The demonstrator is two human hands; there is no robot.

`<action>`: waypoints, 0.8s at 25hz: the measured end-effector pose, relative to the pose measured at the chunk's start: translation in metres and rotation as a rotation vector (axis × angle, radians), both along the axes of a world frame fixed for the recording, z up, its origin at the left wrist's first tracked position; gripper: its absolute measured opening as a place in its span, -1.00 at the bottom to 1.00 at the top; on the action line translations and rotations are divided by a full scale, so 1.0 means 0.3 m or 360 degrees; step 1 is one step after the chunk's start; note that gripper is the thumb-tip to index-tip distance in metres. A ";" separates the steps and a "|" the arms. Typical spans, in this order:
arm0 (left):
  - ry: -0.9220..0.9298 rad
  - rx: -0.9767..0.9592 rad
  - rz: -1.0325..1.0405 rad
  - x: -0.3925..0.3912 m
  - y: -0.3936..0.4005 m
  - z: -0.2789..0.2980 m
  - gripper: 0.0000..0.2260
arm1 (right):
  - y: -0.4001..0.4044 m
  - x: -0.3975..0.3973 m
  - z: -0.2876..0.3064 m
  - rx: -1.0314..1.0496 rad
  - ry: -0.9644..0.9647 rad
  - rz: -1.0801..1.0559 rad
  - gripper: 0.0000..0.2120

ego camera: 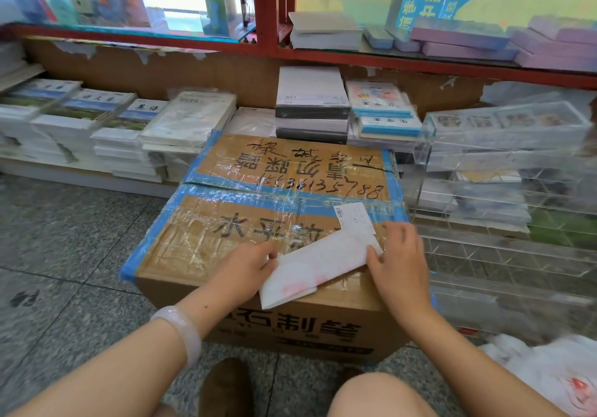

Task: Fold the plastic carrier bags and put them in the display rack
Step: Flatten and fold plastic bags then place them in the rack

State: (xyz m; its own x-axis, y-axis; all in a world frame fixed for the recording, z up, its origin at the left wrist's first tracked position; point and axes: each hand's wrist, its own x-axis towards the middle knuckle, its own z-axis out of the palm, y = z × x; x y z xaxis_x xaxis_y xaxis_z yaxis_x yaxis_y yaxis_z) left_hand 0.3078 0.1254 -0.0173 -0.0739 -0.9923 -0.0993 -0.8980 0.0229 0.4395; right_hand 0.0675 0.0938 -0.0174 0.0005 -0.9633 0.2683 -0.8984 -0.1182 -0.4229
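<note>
A white plastic carrier bag [318, 263] with faint red print lies folded into a narrow strip on top of a taped cardboard box [245, 210]. My left hand [248, 271] pinches the strip's left end between thumb and fingers. My right hand [399, 263] presses on its right end with the thumb on the fold. The clear acrylic display rack [504, 197] with several compartments stands right of the box. A heap of loose white carrier bags [549, 374] lies on the floor at the lower right.
Stacks of wrapped books [106, 129] sit on a low shelf behind the box. A red-framed glass counter [268, 6] with more books runs above. Grey speckled floor tiles [64, 239] lie to the left. My knee [371, 394] and a shoe [226, 384] are below the box.
</note>
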 end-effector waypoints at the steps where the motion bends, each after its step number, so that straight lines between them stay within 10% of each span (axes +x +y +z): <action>1: -0.0006 -0.0017 -0.0007 0.000 0.000 0.000 -0.95 | 0.005 0.028 -0.007 -0.0207 0.0128 0.0162 -0.57; 6: 0.0112 -0.0074 0.0022 0.005 0.009 0.000 -0.92 | 0.012 0.184 -0.008 0.0056 0.0673 0.1084 -0.40; 12: 0.0298 -0.0236 0.0221 0.025 -0.017 0.066 -0.80 | -0.013 0.205 -0.051 0.0483 0.0665 0.1059 -0.18; 20: -0.0537 -0.0323 -0.0289 -0.028 0.088 -0.085 -0.21 | -0.014 0.219 -0.057 0.0498 0.0653 0.1050 -0.17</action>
State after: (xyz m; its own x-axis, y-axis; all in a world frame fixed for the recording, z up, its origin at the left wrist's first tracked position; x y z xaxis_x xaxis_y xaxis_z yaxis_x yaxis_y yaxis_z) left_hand 0.2993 0.1518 -0.0426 -0.2458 -0.9682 0.0477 -0.9640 0.2492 0.0922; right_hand 0.1331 0.0897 -0.0347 0.6298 -0.7610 -0.1558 -0.7757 -0.6054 -0.1784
